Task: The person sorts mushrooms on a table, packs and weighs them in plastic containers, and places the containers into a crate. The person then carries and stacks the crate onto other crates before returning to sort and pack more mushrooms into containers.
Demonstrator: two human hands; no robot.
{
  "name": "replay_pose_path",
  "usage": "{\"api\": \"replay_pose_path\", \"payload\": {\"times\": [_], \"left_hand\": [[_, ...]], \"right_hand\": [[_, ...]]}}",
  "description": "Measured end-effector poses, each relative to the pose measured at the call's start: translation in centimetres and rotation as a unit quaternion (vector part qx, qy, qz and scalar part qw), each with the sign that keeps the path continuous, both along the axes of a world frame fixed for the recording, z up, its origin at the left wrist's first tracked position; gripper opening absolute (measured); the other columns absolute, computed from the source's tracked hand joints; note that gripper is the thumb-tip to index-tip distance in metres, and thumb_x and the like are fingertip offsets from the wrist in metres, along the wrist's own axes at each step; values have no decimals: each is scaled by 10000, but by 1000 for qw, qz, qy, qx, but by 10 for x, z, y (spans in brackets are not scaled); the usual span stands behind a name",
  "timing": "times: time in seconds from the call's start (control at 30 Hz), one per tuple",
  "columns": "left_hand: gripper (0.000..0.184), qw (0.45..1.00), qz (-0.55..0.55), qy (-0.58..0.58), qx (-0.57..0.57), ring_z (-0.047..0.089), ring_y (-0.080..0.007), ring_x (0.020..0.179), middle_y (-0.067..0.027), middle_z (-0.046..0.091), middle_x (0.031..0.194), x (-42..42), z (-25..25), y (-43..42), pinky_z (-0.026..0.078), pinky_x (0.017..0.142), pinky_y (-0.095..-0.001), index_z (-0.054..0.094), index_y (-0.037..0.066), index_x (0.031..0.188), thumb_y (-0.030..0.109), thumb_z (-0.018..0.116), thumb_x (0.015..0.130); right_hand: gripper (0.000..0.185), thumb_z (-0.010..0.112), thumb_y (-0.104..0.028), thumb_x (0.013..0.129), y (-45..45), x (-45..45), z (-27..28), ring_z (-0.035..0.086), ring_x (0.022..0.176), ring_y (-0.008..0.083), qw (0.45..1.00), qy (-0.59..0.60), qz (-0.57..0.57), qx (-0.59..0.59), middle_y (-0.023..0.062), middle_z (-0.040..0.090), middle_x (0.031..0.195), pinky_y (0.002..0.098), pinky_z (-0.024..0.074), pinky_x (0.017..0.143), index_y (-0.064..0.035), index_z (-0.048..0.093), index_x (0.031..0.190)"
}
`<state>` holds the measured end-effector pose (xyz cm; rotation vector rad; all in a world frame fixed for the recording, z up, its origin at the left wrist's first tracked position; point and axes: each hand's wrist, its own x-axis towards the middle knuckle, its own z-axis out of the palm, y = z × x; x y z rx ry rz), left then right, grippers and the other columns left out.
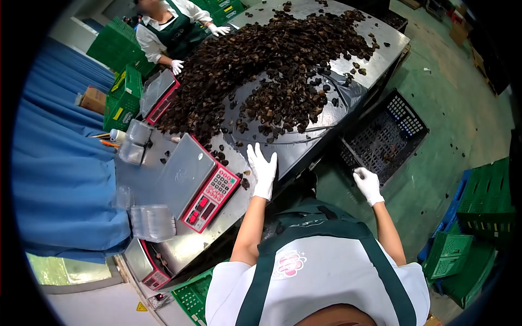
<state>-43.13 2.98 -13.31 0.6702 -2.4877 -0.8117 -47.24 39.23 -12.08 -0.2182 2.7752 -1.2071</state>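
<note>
My left hand [262,171], in a white glove, rests palm down at the metal table's edge with its fingers spread. Close to it are a red-framed weighing scale [198,185] and a large heap of dark brown, mushroom-like pieces [261,60]. On the other side, my gloved right hand [368,186] is closed at the near rim of a black plastic crate [389,138]. Its fingertips are partly hidden against the rim. Only a few small dark bits show inside the slatted crate.
Across the heap stands a co-worker [174,27] in white gloves, beside another scale [159,98]. Stacked clear plastic trays [153,223] lie by the blue curtain [70,163]. Green crates [454,252] stand at the right. Dark bits are scattered on the green floor [435,179].
</note>
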Motion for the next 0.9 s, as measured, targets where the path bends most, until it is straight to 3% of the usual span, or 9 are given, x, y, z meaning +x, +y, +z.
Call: {"api": "replay_pose_path", "payload": {"times": [0.17, 0.3, 0.37, 0.4, 0.43, 0.53, 0.7, 0.83, 0.9], "left_hand": [[784, 993, -62, -48, -84, 182, -386, 1379, -218, 191, 1496, -43, 1, -1, 159, 1118, -487, 311, 42, 1411, 339, 673, 781], [708, 982, -161, -26, -100, 293, -395, 1328, -219, 298, 1449, -61, 14, 19, 241, 1088, -468, 400, 57, 1361, 288, 702, 764], [670, 972, -201, -15, -116, 482, -327, 1155, -176, 406, 1388, -69, 17, 26, 407, 952, -396, 448, 67, 1329, 277, 711, 749], [682, 969, -213, -49, -116, 511, -313, 1100, -163, 419, 1379, -74, 16, 29, 436, 901, -381, 448, 73, 1331, 287, 717, 742], [694, 964, -225, -81, -117, 539, -298, 1046, -149, 433, 1370, -80, 19, 32, 465, 850, -365, 447, 78, 1333, 298, 723, 735], [738, 961, -236, -97, -108, 580, -264, 976, -122, 476, 1328, -102, 16, 35, 514, 765, -330, 426, 94, 1354, 306, 733, 718], [703, 959, -240, -141, -42, 566, -263, 1048, -102, 493, 1281, -138, 6, 44, 527, 782, -337, 403, 107, 1367, 258, 705, 751], [622, 971, -224, -84, 32, 558, -304, 1058, -123, 495, 1201, -166, 4, 59, 523, 798, -376, 416, 86, 1332, 156, 677, 771], [663, 972, -182, -118, 88, 554, -357, 1041, -153, 450, 1232, -189, 12, 66, 503, 833, -416, 360, 94, 1363, 114, 664, 774]], "right_hand": [[247, 660, -247, 797, -70, -98, 12, 664, 756, 272, 997, 54, 43, -31, 117, 681, 846, 353, 523, 684, -88, 648, 985], [470, 700, -338, 762, -128, -178, 11, 633, 942, 266, 997, 42, 47, 34, 129, 658, 1046, 355, 500, 813, -82, 590, 1141], [732, 724, -441, 719, -150, -210, 30, 559, 1097, 298, 994, 18, 76, 78, 155, 571, 1231, 371, 469, 895, -74, 469, 1298], [937, 735, -522, 672, -157, -226, 6, 478, 1188, 336, 983, 70, 79, 148, 170, 420, 1391, 398, 453, 931, -78, 338, 1396], [1003, 743, -546, 643, -167, -232, 13, 424, 1228, 365, 983, 28, 97, 155, 188, 287, 1467, 429, 438, 958, -84, 302, 1416], [1076, 780, -544, 595, -185, -226, 24, 424, 1222, 390, 968, 1, 164, 191, 185, 272, 1472, 454, 438, 957, -96, 271, 1430], [944, 793, -442, 620, -182, -202, 23, 505, 1105, 360, 952, 50, 253, 166, 166, 310, 1449, 399, 509, 855, -93, 360, 1383], [692, 726, -228, 747, -168, -216, -8, 491, 1205, 285, 959, 70, 266, 60, 140, 399, 1412, 354, 485, 909, -101, 411, 1350], [612, 669, -149, 767, -163, -231, -9, 479, 1212, 307, 957, 60, 282, -2, 141, 417, 1395, 353, 444, 964, -104, 433, 1330]]}}
